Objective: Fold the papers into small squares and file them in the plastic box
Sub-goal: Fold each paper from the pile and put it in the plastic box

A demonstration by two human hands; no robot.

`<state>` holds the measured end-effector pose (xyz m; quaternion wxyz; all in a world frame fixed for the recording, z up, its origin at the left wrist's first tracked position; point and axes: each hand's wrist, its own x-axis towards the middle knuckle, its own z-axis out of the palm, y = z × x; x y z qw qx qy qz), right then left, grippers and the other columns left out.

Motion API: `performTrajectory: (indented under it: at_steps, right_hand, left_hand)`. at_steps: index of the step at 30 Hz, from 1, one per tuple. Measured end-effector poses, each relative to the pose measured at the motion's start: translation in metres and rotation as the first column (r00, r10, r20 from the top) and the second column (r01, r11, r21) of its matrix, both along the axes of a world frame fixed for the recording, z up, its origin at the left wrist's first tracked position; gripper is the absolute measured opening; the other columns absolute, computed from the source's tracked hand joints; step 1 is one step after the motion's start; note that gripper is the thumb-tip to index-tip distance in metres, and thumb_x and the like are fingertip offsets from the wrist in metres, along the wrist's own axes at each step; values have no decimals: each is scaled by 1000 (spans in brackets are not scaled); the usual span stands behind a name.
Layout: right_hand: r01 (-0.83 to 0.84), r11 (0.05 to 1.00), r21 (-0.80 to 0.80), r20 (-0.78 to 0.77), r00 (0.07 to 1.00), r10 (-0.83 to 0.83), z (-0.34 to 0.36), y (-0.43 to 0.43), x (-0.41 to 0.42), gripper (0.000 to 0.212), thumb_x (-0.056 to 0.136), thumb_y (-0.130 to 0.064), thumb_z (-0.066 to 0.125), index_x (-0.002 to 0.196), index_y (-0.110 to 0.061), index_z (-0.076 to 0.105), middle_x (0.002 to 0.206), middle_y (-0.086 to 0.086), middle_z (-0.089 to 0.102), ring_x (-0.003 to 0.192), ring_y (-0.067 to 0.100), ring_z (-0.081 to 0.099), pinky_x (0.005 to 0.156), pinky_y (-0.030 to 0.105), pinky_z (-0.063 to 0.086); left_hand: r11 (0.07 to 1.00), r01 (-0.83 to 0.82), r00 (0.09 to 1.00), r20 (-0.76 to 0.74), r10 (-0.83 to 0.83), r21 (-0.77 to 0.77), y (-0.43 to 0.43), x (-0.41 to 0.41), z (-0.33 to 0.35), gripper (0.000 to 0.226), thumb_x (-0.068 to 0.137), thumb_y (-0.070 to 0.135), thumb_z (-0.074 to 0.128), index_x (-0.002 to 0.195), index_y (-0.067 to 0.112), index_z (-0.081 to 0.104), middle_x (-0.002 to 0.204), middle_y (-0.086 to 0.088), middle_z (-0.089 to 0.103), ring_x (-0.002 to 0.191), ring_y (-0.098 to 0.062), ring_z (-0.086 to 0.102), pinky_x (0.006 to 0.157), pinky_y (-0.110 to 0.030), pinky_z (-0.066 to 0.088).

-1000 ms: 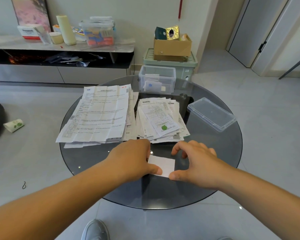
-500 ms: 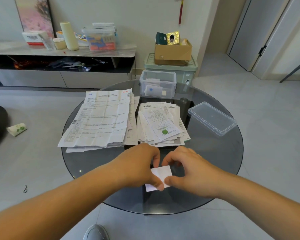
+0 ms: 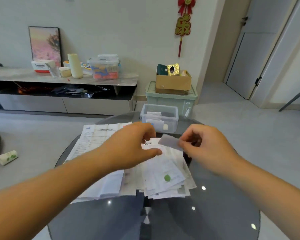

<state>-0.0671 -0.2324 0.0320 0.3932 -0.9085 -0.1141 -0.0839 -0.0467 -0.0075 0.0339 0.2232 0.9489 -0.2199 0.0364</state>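
Filing step, I'd say: right hand (image 3: 208, 148) pinches folded paper (image 3: 169, 143) above the paper stacks (image 3: 164, 175), just short of plastic box (image 3: 173, 118) at tabletop (image 3: 215, 213) far edge. Left hand (image 3: 133, 146) curled over the stacks; can't tell if it grips anything (blur). Next: carry fwd, drop into box.

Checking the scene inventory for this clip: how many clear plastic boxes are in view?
2. One open box stands at the far edge of the table; a lidded box sits on the sideboard. Others may be hidden.
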Motion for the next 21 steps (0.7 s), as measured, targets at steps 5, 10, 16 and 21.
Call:
performTrajectory:
  at_steps: [5, 10, 16, 21]
  right_hand:
    - [95, 995, -26, 111, 990, -92, 20, 8, 116, 13, 91, -21, 71, 79, -23, 67, 81, -6, 68, 79, 13, 64, 71, 28, 54]
    - [133, 973, -190, 142, 984, -107, 3, 23, 211, 11, 92, -25, 70, 81, -24, 71, 82, -10, 67, 82, 13, 63, 75, 34, 55]
    - [147, 921, -362, 150, 984, -98, -20, 31, 253, 12, 91, -25, 68, 79, -28, 71, 83, -8, 69, 82, 16, 64, 77, 38, 57]
    - [152, 905, -398, 166, 982, -92, -28, 33, 260, 12, 92, -27, 69, 81, -29, 73, 86, -7, 70, 84, 18, 64, 79, 41, 57]
  left_hand:
    - [961, 3, 990, 137, -42, 276, 1, 112, 5, 70, 85, 56, 70, 143, 28, 45, 139, 4, 51, 127, -19, 48, 108, -40, 41]
    - [806, 53, 985, 100, -139, 589, -9, 180, -7, 81, 87, 66, 58, 151, 22, 37, 149, 1, 44, 140, -23, 36, 122, -46, 16]
    - [755, 117, 983, 34, -181, 645, -16, 207, -27, 78, 86, 69, 57, 148, 23, 39, 147, 3, 45, 140, -22, 36, 123, -53, 8]
    - [786, 131, 987, -4, -161, 604, -21, 212, -40, 83, 83, 69, 61, 150, 26, 37, 148, 3, 45, 140, -23, 36, 123, -56, 9]
